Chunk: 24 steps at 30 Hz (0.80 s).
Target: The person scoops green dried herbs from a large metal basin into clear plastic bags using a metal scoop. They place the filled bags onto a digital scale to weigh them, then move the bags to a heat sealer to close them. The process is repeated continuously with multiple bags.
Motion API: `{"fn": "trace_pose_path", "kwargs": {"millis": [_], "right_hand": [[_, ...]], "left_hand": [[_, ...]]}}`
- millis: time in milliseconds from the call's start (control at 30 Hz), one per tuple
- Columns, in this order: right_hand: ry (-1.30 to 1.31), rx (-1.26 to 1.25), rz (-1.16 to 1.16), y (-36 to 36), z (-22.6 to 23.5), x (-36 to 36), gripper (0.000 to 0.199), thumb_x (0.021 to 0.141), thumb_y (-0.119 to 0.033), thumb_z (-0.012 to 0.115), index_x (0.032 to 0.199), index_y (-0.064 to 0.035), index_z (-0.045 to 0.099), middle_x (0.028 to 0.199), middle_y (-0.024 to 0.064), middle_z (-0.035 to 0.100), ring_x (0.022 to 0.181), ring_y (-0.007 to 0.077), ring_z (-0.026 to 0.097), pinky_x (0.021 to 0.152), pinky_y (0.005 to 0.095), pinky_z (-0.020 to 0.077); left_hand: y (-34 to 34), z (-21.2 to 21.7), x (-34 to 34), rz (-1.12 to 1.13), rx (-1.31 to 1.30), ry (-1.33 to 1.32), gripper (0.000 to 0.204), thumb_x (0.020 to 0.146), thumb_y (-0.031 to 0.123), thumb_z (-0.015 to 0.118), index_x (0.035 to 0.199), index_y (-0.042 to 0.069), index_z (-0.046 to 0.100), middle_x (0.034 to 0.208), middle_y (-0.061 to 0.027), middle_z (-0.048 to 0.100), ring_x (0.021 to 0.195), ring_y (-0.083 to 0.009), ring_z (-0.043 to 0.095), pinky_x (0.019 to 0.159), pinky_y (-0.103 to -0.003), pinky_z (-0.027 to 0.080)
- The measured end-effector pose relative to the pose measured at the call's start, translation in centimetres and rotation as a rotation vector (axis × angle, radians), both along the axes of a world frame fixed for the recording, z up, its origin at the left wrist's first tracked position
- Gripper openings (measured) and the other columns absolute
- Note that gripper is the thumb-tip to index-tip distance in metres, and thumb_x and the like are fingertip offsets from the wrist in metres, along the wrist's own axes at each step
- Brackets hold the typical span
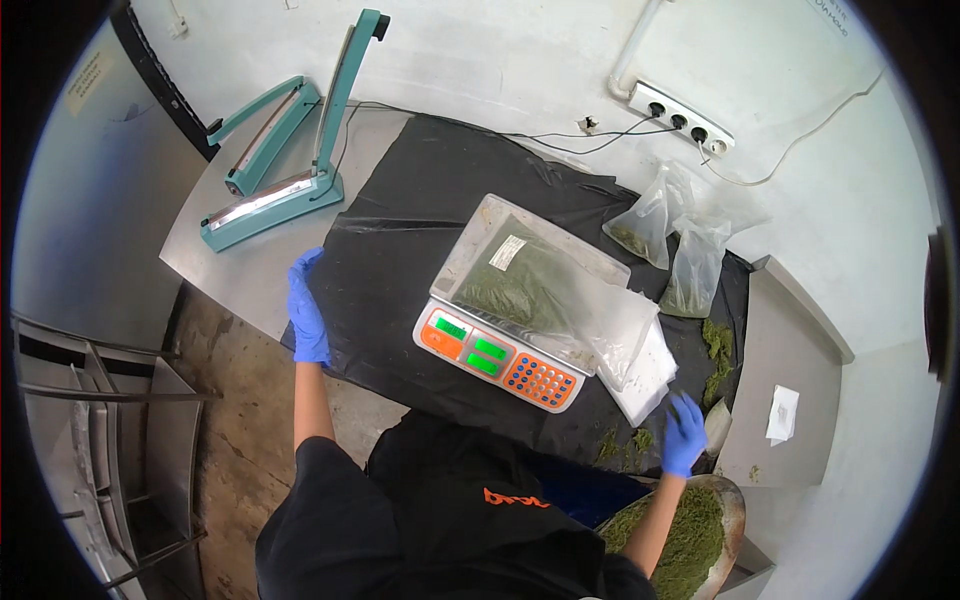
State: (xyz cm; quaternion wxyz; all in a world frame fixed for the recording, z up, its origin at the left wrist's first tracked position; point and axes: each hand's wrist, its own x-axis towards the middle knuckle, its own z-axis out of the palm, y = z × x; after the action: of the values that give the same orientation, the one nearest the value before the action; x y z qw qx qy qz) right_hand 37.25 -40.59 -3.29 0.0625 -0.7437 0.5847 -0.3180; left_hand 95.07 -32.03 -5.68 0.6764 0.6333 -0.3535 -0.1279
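My left hand [308,310], in a blue glove, is at the left edge of the black sheet. Its fingers are stretched out and it holds nothing. My right hand [685,436], also gloved in blue, is beside the lower end of a stack of clear flat bags [643,385]. Its fingers are apart, with nothing visible in them. Between my hands stands a white and orange weighing scale [430,342] with lit green displays. On its metal pan lies a clear plastic bag of green dried herb [517,290], a white label on it, its unfilled end hanging toward the flat bags.
Two teal bag sealers [270,210] stand at the table's left end, one with its arm raised. Two partly filled bags [692,270] lean at the back right. Loose herb [716,350] lies near the right edge. A large container of herb [735,510] stands below my right hand.
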Motion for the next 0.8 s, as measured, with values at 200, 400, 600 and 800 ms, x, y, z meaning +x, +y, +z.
{"fn": "trace_pose_path", "kwargs": {"millis": [200,400,600,800], "right_hand": [[-0.118,0.133,-0.626,17.9,1.1,-11.0,0.026,0.07,0.009,0.06,0.096,0.004,0.064,0.092,0.013,0.064,0.091,0.0232,0.059,0.083,0.0319,0.0459],[0.573,1.368,-0.823,28.0,-3.7,-14.4,0.038,0.064,-0.007,0.071,0.1,0.0,0.064,0.094,0.0149,0.064,0.089,0.025,0.062,0.08,0.0346,0.0486],[0.34,0.399,-0.818,12.0,3.1,-6.1,0.028,0.074,-0.027,0.065,0.073,0.0003,0.064,0.068,0.0198,0.059,0.053,0.0341,0.053,0.054,0.0404,0.0433],[-0.259,0.051,-0.42,1.7,-1.9,0.3,0.019,0.069,-0.005,0.069,0.088,-0.004,0.067,0.076,0.0125,0.066,0.064,0.0216,0.061,0.064,0.0316,0.0478]], "left_hand": [[-0.9,-0.7,-0.3,-0.017,-0.014,0.025,0.055,0.097,0.04,0.018,0.113,-0.002,0.051,0.114,-0.012,0.052,0.111,-0.0212,0.044,0.101,-0.033,0.027],[-5.0,1.5,-3.0,-0.128,-0.011,0.018,0.052,0.097,0.036,0.02,0.111,-0.002,0.052,0.113,-0.0116,0.053,0.11,-0.0201,0.046,0.1,-0.031,0.028],[-8.4,6.2,-9.7,-0.306,0.116,-0.298,0.035,0.082,0.019,0.057,0.113,0.003,0.053,0.113,-0.0104,0.055,0.108,-0.0208,0.049,0.094,-0.031,0.036],[-13.9,6.8,-24.8,-0.921,0.064,-1.208,0.11,0.053,0.056,0.072,0.137,0.004,0.023,0.139,-0.0214,0.024,0.13,-0.0393,0.019,0.106,-0.05,0.013]]}}
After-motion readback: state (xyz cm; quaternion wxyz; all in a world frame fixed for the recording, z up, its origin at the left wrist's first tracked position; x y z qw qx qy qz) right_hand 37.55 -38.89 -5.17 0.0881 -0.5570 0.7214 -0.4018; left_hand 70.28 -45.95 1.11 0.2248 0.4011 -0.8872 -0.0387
